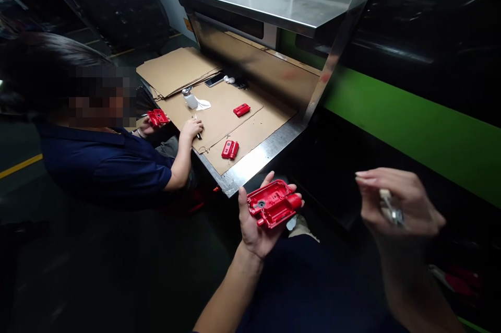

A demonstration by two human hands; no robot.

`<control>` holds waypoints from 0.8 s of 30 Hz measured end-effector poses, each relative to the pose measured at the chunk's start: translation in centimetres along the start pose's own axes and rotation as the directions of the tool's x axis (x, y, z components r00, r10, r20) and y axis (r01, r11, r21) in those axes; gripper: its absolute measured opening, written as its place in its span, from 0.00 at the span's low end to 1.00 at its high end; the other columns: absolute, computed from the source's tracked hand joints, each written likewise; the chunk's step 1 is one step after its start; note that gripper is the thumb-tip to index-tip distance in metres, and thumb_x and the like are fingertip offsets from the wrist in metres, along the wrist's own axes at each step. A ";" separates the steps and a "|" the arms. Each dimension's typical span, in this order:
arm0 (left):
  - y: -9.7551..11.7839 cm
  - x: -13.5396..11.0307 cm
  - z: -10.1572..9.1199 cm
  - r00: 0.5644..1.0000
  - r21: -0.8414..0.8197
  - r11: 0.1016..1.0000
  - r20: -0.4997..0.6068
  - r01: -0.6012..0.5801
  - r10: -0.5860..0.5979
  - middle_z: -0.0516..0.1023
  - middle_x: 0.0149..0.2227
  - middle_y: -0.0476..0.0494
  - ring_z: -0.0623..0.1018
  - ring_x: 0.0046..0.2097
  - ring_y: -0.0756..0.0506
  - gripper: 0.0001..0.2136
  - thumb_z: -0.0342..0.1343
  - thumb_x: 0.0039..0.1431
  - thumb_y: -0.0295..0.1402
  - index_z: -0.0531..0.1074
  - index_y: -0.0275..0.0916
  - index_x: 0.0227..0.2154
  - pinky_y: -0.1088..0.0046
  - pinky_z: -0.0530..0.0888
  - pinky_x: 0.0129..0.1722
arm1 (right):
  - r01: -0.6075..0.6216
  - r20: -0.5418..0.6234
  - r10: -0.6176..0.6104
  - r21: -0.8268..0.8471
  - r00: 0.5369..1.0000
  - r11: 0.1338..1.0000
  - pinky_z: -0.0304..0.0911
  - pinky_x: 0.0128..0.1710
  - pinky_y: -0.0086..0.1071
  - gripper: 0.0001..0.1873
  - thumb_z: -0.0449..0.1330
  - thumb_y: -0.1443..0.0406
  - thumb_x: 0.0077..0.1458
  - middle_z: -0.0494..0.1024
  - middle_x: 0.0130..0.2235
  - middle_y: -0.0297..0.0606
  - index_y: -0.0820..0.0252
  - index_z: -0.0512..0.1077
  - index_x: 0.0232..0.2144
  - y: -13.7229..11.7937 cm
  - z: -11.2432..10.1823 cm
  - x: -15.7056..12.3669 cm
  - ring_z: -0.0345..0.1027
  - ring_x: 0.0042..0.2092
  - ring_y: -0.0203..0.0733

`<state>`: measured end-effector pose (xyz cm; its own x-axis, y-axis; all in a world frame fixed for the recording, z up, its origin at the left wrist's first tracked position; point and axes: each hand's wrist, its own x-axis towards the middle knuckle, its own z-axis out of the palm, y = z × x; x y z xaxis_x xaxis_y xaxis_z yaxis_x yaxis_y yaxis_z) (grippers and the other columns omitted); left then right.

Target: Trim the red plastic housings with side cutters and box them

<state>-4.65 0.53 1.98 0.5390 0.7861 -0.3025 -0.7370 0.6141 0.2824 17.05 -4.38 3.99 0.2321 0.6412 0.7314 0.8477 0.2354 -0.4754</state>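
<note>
In my left hand (256,236) lies a red plastic housing (274,202), its hollow side turned up. It shows ribbed compartments, a dark round hole and a ridged round end at the right. The fingers wrap behind it and the thumb stands at its left edge. My right hand (403,202) is raised to the right, apart from the housing and slightly blurred. Its thumb and fingertips are pinched together. A small object with cream and shiny metal parts (392,210) shows within that hand; its kind I cannot make out.
A co-worker (113,161) sits at the left with another red housing (157,118) and a thin tool. On the cardboard-covered table (219,108) are red housings (230,150), a white dispenser bottle (190,99) and a phone (215,80). A metal shelf (274,4) overhangs it.
</note>
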 end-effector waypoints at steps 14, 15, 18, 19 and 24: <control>0.1 -0.2 -1.0 0.991 -0.054 0.997 0.121 -0.055 0.061 0.70 0.59 0.28 0.72 0.59 0.29 0.46 0.40 0.52 0.71 0.62 0.39 0.62 0.42 0.70 0.55 | -0.435 0.206 0.521 -0.350 0.828 0.829 0.66 0.31 0.37 0.22 0.63 0.42 0.51 0.80 0.32 0.35 0.51 0.76 0.37 5.1 -3.0 -3.5 0.74 0.32 0.46; 0.0 -0.3 -1.0 0.989 -0.027 0.998 0.136 -0.054 0.057 0.69 0.60 0.28 0.70 0.60 0.27 0.47 0.40 0.51 0.71 0.63 0.39 0.62 0.41 0.69 0.56 | -0.447 0.249 0.520 -0.295 0.817 0.844 0.67 0.32 0.38 0.24 0.61 0.41 0.52 0.80 0.32 0.35 0.51 0.76 0.38 4.3 -2.8 -3.2 0.75 0.32 0.46; -0.5 -0.7 -0.3 0.979 0.082 0.991 0.186 -0.102 0.086 0.67 0.61 0.27 0.65 0.63 0.23 0.47 0.48 0.46 0.71 0.65 0.40 0.61 0.36 0.67 0.57 | -0.462 0.399 0.453 -0.078 0.797 0.883 0.69 0.41 0.41 0.24 0.51 0.46 0.63 0.79 0.39 0.37 0.54 0.75 0.45 2.0 -2.3 -2.2 0.75 0.41 0.48; -0.6 -0.9 0.1 0.973 0.121 0.982 0.196 -0.145 0.120 0.67 0.61 0.26 0.64 0.63 0.22 0.48 0.52 0.44 0.70 0.65 0.40 0.60 0.36 0.66 0.57 | -0.437 0.425 0.402 -0.017 0.811 0.899 0.68 0.44 0.41 0.23 0.48 0.48 0.65 0.79 0.42 0.39 0.55 0.74 0.47 1.3 -2.1 -1.9 0.74 0.44 0.48; -1.3 -1.8 1.9 0.880 0.271 0.839 0.206 -0.471 0.428 0.71 0.56 0.27 0.68 0.60 0.21 0.48 0.69 0.30 0.62 0.70 0.41 0.56 0.39 0.71 0.55 | -0.090 0.429 0.027 0.125 0.903 0.988 0.64 0.50 0.42 0.24 0.50 0.53 0.65 0.73 0.52 0.46 0.59 0.67 0.57 -1.7 -1.6 -1.2 0.68 0.53 0.51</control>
<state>-3.89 -1.50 3.89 0.2433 0.9691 0.0418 -0.7620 0.1642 0.6265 16.12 -6.71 4.70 0.0282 0.8987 0.4376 0.7571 0.2666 -0.5964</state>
